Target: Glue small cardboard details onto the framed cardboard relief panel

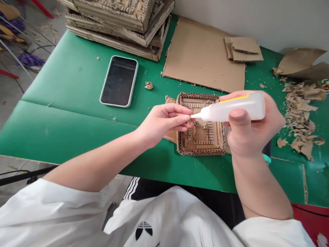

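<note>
My right hand (250,127) is wrapped round a translucent glue bottle (233,108) with a yellow label strip, held nearly level. Its white nozzle points left and meets the fingertips of my left hand (167,120). Those fingers pinch a small piece of cardboard (189,121), mostly hidden by them. Below both hands lies a cardboard tray (180,137) with corrugated walls. Ridged strips and small cardboard bits are set inside it, and the hands and bottle cover its upper part. Flat cardboard (170,136) shows from under its left side.
A phone (119,81) lies left on the green table (77,113), near a crumpled scrap (148,85). Stacked cardboard panels (113,37) stand at the back left. A large cardboard sheet (203,51) carries smaller pieces (244,49). Torn paper scraps (302,116) are heaped at right.
</note>
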The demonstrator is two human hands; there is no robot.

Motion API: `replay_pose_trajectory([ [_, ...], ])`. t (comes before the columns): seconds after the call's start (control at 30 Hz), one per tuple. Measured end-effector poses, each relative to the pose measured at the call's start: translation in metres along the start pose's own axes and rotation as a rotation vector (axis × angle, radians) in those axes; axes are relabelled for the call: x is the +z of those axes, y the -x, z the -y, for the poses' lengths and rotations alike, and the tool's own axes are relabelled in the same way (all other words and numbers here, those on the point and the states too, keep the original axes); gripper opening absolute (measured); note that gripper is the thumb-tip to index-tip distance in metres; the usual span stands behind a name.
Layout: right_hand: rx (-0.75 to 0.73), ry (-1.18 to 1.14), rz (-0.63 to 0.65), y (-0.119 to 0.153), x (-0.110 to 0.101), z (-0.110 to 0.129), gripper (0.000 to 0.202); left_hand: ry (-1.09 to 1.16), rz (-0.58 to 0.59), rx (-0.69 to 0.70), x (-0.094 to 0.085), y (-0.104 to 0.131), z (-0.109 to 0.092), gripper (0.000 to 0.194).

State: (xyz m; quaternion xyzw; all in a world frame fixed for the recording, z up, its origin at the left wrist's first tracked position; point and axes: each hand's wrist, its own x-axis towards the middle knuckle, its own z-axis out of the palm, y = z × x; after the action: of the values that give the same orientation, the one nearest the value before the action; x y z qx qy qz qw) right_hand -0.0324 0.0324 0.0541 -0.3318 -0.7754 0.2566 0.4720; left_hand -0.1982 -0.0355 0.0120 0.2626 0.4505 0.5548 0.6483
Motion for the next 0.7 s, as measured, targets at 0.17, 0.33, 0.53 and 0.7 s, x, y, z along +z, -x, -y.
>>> replay_pose_trajectory([
  [0.17,-0.032,0.023,-0.110,0.0015,0.0051,0.0022,0.038,0.025,0.012,0.007,0.0001,0.0001,0.0005,0.017],
  [0.33,-0.014,0.104,-0.027,0.0009,0.0007,0.0064,0.042,-0.026,-0.011,0.002,-0.0003,0.0001,0.0005,0.020],
  [0.53,-0.007,0.078,0.064,0.0021,-0.0045,0.0082,0.040,-0.041,-0.038,-0.011,0.0000,0.0001,-0.0009,0.022],
  [0.7,0.008,-0.005,0.084,0.0036,-0.0043,0.0077,0.035,-0.026,-0.017,-0.018,-0.0004,0.0005,-0.0005,0.019],
])
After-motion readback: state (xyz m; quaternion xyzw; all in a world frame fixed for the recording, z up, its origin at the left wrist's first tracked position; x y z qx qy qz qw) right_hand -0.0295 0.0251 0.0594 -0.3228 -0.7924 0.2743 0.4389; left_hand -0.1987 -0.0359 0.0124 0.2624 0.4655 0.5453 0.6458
